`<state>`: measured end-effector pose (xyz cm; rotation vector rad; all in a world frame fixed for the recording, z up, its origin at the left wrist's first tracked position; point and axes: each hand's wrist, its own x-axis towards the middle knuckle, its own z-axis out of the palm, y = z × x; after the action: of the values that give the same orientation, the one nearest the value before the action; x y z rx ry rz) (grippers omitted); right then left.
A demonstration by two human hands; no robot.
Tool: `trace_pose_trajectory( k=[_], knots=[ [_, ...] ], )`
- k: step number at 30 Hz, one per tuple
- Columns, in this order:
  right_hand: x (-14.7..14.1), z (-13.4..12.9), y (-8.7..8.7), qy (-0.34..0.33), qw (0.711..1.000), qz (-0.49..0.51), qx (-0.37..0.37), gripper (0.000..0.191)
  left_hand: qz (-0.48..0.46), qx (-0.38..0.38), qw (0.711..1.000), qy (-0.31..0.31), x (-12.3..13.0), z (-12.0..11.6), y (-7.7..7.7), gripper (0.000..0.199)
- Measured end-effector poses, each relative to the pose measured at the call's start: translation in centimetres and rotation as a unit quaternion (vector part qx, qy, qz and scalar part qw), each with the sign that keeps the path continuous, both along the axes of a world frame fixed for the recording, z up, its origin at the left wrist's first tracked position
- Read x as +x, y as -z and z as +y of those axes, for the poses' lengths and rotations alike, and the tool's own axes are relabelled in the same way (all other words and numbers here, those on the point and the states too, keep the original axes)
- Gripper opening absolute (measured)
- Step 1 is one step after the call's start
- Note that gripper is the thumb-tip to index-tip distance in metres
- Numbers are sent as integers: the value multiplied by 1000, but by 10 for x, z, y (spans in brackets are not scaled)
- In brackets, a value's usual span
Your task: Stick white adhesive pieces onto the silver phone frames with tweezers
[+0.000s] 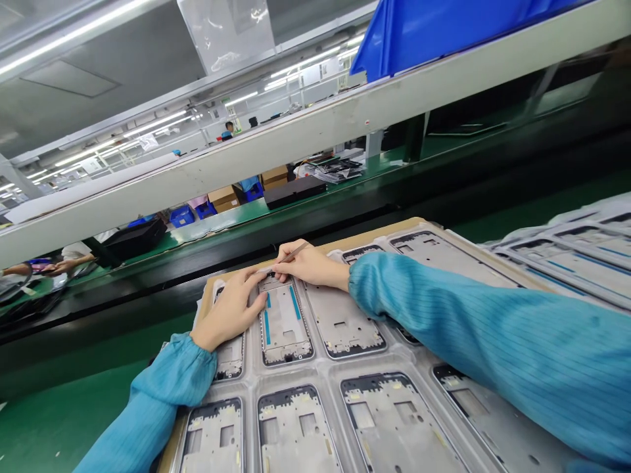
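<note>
- Housings (296,430), flat, metal and dark-edged, are set in the compartments of a clear tray (323,372) across the bottom of the view.
- Blue sleeves (473,315) are seen entering from the lower left and the right; part of the tray is covered by the one on the right.
- Near the centre, the striped housing (280,338), marked with blue strips (294,302), is seated in a compartment of the next row up.
- Its upper left edge is touched by the left hand (231,309), thumb apart from the fingers; whether anything is pinched there cannot be told.
- A thin tool (296,251), perhaps tweezers, is held in a close pinch by the right hand (310,266) at the top end of the striped housing; its working tip cannot be made out.
- Fine work at that top end is judged to be in hand; a steadied housing and a small, exact tool movement seem to be called for next.
- At the right edge, further housings (582,263) are laid out.
- Beyond, a black box (296,192) and cardboard boxes (224,197) are seen below a pale beam (296,141); a blue bin (444,33) is placed at upper right.
</note>
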<state>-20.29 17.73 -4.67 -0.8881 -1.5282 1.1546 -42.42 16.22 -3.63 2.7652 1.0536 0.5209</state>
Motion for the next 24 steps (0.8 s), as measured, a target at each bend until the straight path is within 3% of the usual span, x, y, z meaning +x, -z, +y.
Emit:
trace_pose_trajectory(
  k=[24],
  knots=[
    [-3, -3, -6, 35, 999, -18, 3, 29, 88, 58, 994, 0, 4, 0, -6, 44]
  ],
)
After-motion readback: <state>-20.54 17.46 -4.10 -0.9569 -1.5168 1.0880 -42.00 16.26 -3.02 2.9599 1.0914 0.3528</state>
